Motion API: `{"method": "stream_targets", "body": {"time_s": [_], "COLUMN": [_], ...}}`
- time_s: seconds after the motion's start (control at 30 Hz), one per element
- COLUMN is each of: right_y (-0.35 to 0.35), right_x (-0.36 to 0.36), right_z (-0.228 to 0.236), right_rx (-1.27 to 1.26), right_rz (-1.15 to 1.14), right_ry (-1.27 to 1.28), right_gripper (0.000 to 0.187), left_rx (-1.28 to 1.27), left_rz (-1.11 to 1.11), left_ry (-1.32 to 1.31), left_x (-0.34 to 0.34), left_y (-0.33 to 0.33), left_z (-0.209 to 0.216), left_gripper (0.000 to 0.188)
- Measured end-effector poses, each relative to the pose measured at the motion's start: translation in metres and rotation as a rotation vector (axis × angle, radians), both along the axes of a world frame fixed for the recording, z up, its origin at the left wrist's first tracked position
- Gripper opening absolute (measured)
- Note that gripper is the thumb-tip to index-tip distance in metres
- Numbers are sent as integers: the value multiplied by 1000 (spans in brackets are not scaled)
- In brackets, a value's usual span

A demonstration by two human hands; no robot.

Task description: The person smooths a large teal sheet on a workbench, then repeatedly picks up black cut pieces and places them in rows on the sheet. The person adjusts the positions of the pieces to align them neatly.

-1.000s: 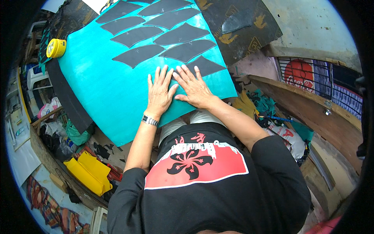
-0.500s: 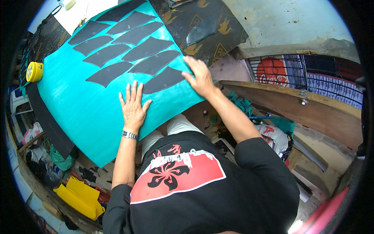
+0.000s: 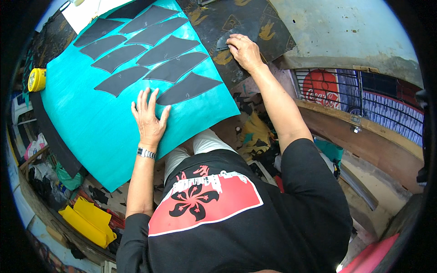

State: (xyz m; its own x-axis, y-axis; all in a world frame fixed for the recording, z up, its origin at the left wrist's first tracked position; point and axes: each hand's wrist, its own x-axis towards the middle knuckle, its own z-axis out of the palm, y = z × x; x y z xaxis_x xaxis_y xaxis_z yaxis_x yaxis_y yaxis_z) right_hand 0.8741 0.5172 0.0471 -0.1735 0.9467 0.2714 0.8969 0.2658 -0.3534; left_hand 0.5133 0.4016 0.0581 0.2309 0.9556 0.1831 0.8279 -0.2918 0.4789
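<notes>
A turquoise sheet (image 3: 109,150), perhaps leather or vinyl, covers much of the table. Several dark, leaf-like cut pieces (image 3: 189,88) lie on it in slanting rows, each with a pale outline. My left hand (image 3: 151,119) rests on the sheet with fingers spread, its fingertips near the lowest dark pieces; it holds nothing. Out on the dark printed board, my right hand (image 3: 246,52) has its fingers bent over a dark grey pattern piece (image 3: 221,42). Only the left end of that piece shows; the hand covers the rest.
A yellow round container (image 3: 37,80) stands at the sheet's left edge. White paper (image 3: 86,18) lies at the far left, and the dark printed board (image 3: 277,38) at the far right. A wooden ledge (image 3: 364,125) runs along the right. Yellow material (image 3: 88,223) and scraps sit below left.
My right hand has left the turquoise sheet's right edge and moved away and right, onto the dark pattern piece. My left hand stays on the sheet, its fingers slightly more bent.
</notes>
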Motion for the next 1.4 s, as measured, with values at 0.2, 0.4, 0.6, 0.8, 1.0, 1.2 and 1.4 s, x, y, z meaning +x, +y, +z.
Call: {"method": "stream_targets", "body": {"time_s": [0.2,0.4,0.6,0.8,1.0,1.2,1.4], "right_y": [15,9,14,17,46,74,46], "right_x": [2,4,10,9,22,77,149], "right_z": [1,3,-6,-5,-13,-11,105], "right_rx": [-39,15,103,108,290,546,823], "right_rz": [-143,14,95,86,-179,-447,-560], "right_ry": [191,75,-77,-88,247,436,1095], "right_gripper": [15,25,18,13,6,8,12], "left_rx": [78,15,33,26,170,145,126], "left_rz": [-432,-484,-434,-379,-376,-319,-271], "left_ry": [-259,-78,-103,-187,72,65,132], "left_x": [92,178,174,181,182,189,206], "left_y": [62,121,125,126,127,128,151], "left_z": [16,-2,-24,-29,-34,-28,-20], "left_gripper": [30,30,41,54,51,42,34]}}
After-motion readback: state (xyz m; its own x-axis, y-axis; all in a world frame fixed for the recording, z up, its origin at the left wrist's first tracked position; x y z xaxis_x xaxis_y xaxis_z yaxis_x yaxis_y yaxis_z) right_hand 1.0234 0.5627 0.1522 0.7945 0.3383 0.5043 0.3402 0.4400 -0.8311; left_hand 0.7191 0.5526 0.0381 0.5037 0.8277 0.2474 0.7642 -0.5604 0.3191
